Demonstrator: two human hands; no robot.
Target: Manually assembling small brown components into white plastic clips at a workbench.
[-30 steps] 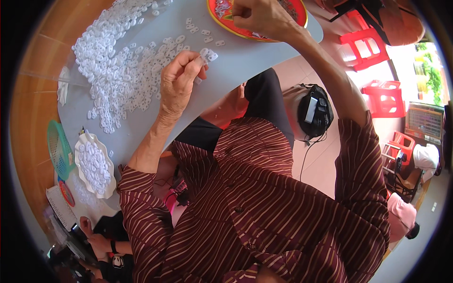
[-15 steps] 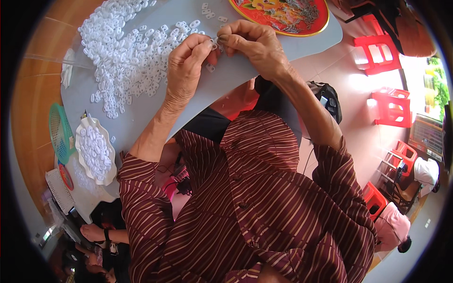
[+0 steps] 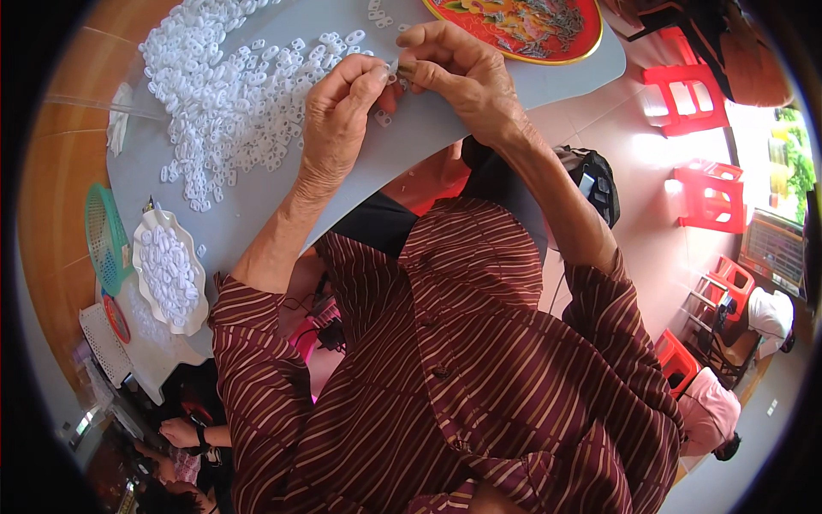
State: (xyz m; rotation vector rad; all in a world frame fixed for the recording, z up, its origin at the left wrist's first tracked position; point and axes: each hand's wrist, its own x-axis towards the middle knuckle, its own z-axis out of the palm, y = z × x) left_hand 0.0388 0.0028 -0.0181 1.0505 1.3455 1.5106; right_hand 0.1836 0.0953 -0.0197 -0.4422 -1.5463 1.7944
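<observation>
Head view: my left grip (image 3: 341,111) pinches a white bit (image 3: 391,79), right grip (image 3: 467,81) pressed together, red stools (image 3: 700,206) right of grey worktop (image 3: 548,86).

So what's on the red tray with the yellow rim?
On the red tray, thin grey metal pieces lie scattered over a flower pattern. The pattern directly beneath the pieces is covered.

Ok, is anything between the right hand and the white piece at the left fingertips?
Nothing visible: the right hand's fingertips are right beside the white piece at the left hand's fingertips. Whether they touch it, I can't tell.
</observation>
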